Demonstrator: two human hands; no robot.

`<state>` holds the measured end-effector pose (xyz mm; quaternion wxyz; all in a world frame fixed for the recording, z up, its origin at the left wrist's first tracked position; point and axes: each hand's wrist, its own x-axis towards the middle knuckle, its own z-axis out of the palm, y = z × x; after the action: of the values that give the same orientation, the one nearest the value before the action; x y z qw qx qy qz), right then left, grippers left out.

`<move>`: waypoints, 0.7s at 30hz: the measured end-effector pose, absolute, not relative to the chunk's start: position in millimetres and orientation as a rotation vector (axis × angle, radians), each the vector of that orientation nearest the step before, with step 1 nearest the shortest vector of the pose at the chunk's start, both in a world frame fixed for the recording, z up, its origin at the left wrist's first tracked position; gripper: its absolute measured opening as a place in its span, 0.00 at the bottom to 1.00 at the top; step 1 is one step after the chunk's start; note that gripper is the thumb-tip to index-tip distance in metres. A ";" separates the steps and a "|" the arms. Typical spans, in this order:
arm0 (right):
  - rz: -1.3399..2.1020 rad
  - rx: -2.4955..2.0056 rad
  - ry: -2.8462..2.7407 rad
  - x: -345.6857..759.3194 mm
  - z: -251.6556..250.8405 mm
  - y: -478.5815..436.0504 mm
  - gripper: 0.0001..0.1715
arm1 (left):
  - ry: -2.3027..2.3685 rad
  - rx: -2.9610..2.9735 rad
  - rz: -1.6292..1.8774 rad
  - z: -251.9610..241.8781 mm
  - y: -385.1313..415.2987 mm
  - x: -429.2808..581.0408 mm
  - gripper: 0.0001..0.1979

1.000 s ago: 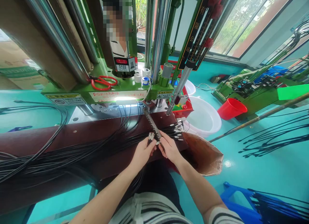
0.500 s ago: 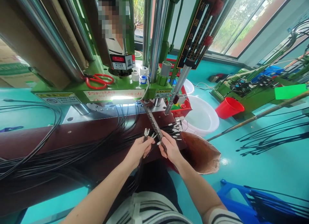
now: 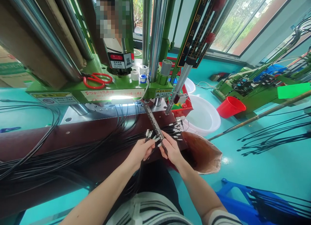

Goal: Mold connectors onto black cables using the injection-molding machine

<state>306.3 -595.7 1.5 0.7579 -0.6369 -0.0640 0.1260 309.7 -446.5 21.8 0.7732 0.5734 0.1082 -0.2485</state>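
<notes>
Several black cables with silver metal connectors [image 3: 148,133] are pinched in my left hand [image 3: 142,149], one connector touching the side of a long metal bar [image 3: 153,122]. My right hand [image 3: 171,147] is closed around the near end of that bar, which slants away toward the green press. Beside and beyond my hands, a bundle of black cables [image 3: 97,150] lies along the dark brown table [image 3: 48,136], its silver connector ends [image 3: 178,129] at the table's right end.
The green press [image 3: 97,96] stands just beyond the table, with red-handled scissors [image 3: 97,81] and tape rolls [image 3: 142,78] on its ledge. At the right are an open brown bag [image 3: 206,153], a white tub [image 3: 204,116], a red bucket [image 3: 231,107] and a blue stool [image 3: 233,199].
The connector in my left hand's fingertips has moved right, against the bar. My right hand keeps its hold on the bar. The view has shifted slightly.
</notes>
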 end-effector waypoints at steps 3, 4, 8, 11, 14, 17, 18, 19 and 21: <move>0.235 -1.469 -0.178 304.3 2.7 -593.9 0.31 | 0.259 1.263 -0.497 22.6 -448.9 307.1 0.14; 0.227 -1.497 -0.188 303.9 3.3 -593.4 0.31 | 0.265 1.299 -0.462 23.3 -449.2 305.9 0.14; 0.247 -1.503 -0.193 304.4 4.1 -593.8 0.30 | 0.189 1.419 -0.359 25.7 -444.4 304.7 0.15; 0.298 -1.422 -0.156 306.1 3.1 -596.1 0.30 | 0.117 1.414 -0.331 25.8 -436.5 309.6 0.17; 0.346 -1.374 -0.139 307.9 3.1 -598.8 0.29 | 0.088 1.390 -0.405 25.2 -431.6 314.9 0.19; 0.389 -1.334 -0.145 310.2 4.3 -601.1 0.29 | 0.099 1.305 -0.552 24.6 -431.3 316.9 0.20; 0.401 -1.321 -0.150 311.1 4.7 -601.7 0.29 | 0.101 1.268 -0.580 24.4 -431.5 317.1 0.20; 0.413 -1.310 -0.156 312.0 5.0 -602.2 0.29 | 0.094 1.231 -0.598 24.3 -431.7 317.2 0.21; 0.433 -1.300 -0.165 313.6 5.1 -603.0 0.29 | 0.079 1.181 -0.617 24.0 -431.2 317.3 0.21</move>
<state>313.6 -603.0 5.1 0.7711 -0.5997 -0.0760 0.1998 317.3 -431.2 24.0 0.7855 0.5475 0.0364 -0.2862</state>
